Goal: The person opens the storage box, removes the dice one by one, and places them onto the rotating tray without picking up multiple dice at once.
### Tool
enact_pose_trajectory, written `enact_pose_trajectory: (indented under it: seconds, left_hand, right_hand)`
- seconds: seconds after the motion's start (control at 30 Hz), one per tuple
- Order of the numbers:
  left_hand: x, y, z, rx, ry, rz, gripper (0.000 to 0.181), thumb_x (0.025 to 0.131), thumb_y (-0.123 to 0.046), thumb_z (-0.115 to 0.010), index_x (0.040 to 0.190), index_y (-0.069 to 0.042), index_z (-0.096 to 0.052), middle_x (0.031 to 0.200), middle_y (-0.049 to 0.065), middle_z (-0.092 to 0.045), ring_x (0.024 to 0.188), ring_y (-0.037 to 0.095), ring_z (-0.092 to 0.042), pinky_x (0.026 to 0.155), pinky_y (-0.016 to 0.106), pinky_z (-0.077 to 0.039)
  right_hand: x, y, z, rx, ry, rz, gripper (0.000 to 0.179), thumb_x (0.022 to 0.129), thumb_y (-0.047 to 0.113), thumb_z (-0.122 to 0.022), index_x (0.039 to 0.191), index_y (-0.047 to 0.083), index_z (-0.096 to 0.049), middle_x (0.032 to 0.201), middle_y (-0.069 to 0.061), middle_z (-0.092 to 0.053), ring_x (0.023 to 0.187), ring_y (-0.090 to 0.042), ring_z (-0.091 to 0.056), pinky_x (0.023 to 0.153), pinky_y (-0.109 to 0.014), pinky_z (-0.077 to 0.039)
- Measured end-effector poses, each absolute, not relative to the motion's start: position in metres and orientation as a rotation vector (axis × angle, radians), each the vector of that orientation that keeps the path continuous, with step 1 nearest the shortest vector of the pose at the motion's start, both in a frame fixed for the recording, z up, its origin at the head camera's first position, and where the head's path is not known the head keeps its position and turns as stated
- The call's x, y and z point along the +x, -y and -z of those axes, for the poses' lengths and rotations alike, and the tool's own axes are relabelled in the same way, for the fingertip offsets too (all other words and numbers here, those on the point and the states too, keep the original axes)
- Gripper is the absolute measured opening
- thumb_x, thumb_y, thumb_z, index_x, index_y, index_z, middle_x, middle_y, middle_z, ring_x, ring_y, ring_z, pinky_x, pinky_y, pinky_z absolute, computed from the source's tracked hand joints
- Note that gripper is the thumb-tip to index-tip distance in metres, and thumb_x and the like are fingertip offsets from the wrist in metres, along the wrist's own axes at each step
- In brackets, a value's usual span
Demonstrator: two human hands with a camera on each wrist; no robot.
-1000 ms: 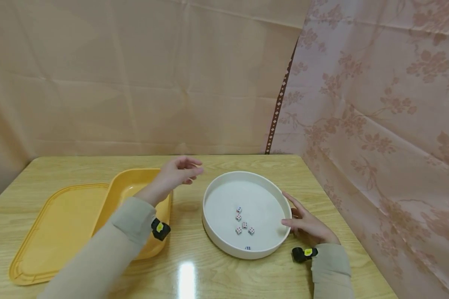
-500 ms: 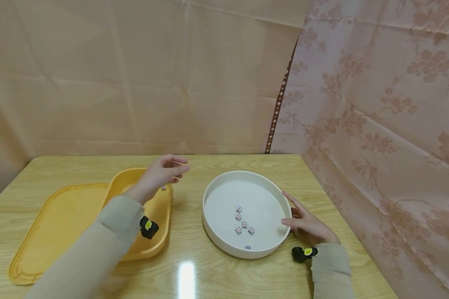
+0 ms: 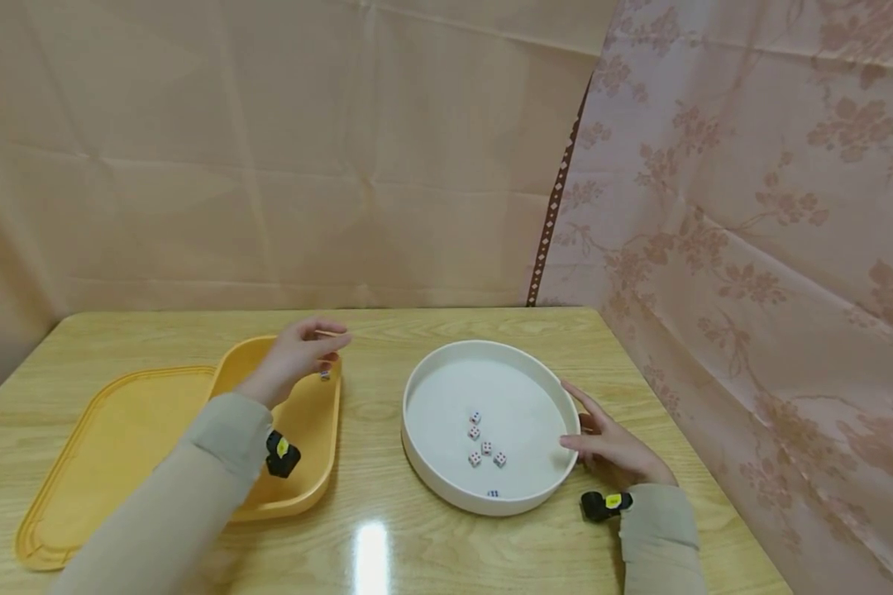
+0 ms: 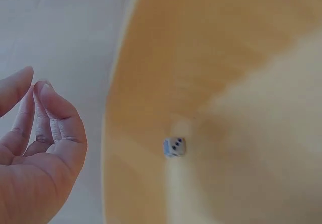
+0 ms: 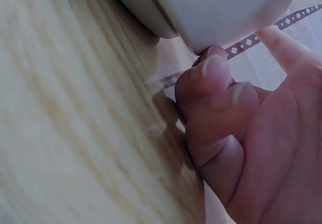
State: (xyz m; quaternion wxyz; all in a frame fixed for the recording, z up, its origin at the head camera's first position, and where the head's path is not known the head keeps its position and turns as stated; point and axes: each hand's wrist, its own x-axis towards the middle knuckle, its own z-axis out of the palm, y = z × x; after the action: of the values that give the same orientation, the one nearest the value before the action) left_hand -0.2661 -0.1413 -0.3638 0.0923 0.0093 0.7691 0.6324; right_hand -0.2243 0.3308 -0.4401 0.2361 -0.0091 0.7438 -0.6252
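My left hand (image 3: 298, 357) hovers over the far right part of a yellow plastic box (image 3: 316, 487). Its fingers are loosely bent with the thumb tip close to them, and nothing shows between them in the left wrist view. A small die (image 4: 174, 147) lies in the box against its wall, below that hand. My right hand (image 3: 616, 450) grips the right rim of a white round tray (image 3: 446, 376), thumb over the rim and other fingers along the outside. Several white dice (image 3: 487, 449) lie scattered on the tray's floor.
A flat yellow lid (image 3: 112, 463) lies left of the box, which overlaps its edge. Both containers stand on a wood-grain table (image 3: 372, 446). Cloth curtains (image 3: 305, 165) hang behind the table and along its right side.
My left hand has moved left, from the gap between the containers to over the yellow box. The die in the box, hidden at first, now shows. My right hand stays on the tray.
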Motion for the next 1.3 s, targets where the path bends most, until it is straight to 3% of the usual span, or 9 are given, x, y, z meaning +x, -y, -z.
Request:
enact_pose_trajectory:
  seconds: [0.17,0.57,0.83,0.97,1.17,1.3]
  left_hand:
    - [-0.268,0.147,0.373,0.010,-2.265,-1.904,0.044,0.099,-0.026,-0.061,0.132,0.002,-0.049,0.100,-0.004,-0.060,0.084,0.012,-0.059,0.076,0.023,-0.055]
    - [-0.279,0.160,0.399,-0.100,-2.186,-1.908,0.044,0.100,-0.024,-0.059,0.131,0.005,-0.046,0.091,-0.008,-0.061,0.077,0.008,-0.063,0.070,0.020,-0.054]
    - [-0.282,0.159,0.412,-0.192,-2.128,-1.932,0.040,0.103,-0.016,-0.052,0.133,0.007,-0.040,0.084,-0.002,-0.061,0.068,0.005,-0.060,0.061,0.019,-0.053]
    - [-0.283,0.160,0.419,-0.208,-2.101,-1.950,0.041,0.101,-0.009,-0.054,0.134,0.009,-0.037,0.076,-0.005,-0.063,0.062,0.004,-0.059,0.058,0.019,-0.054]
    - [-0.284,0.164,0.428,-0.228,-2.096,-1.969,0.042,0.097,-0.004,-0.058,0.131,0.010,-0.038,0.071,-0.008,-0.065,0.058,0.002,-0.062,0.058,0.020,-0.056]
    - [-0.285,0.163,0.432,-0.249,-2.108,-1.957,0.044,0.095,-0.003,-0.061,0.130,0.013,-0.039,0.071,-0.008,-0.065,0.057,0.003,-0.062,0.059,0.020,-0.057]
  right_hand:
    - [-0.224,-0.331,0.440,-0.029,-2.029,1.725,0.092,0.092,0.012,-0.069,0.158,0.038,-0.011,0.153,-0.026,-0.026,0.105,-0.023,-0.056,0.073,-0.024,-0.050]
    - [-0.226,-0.330,0.441,-0.028,-2.034,1.728,0.092,0.091,0.012,-0.070,0.158,0.038,-0.012,0.153,-0.025,-0.027,0.109,-0.024,-0.053,0.080,-0.025,-0.050]
    - [-0.226,-0.331,0.441,-0.013,-2.059,1.713,0.092,0.091,0.013,-0.070,0.158,0.038,-0.013,0.148,-0.024,-0.032,0.092,-0.020,-0.053,0.069,-0.022,-0.044]
    - [-0.226,-0.330,0.440,-0.038,-2.045,1.724,0.092,0.091,0.011,-0.069,0.158,0.038,-0.011,0.150,-0.026,-0.030,0.095,-0.019,-0.055,0.072,-0.022,-0.048]
    - [-0.226,-0.330,0.439,-0.083,-2.039,1.733,0.092,0.093,0.009,-0.067,0.159,0.035,-0.009,0.152,-0.030,-0.026,0.087,-0.017,-0.055,0.068,-0.021,-0.048]
    - [-0.224,-0.332,0.439,-0.080,-2.037,1.739,0.092,0.093,0.009,-0.067,0.159,0.035,-0.010,0.153,-0.030,-0.025,0.093,-0.019,-0.056,0.070,-0.022,-0.049]
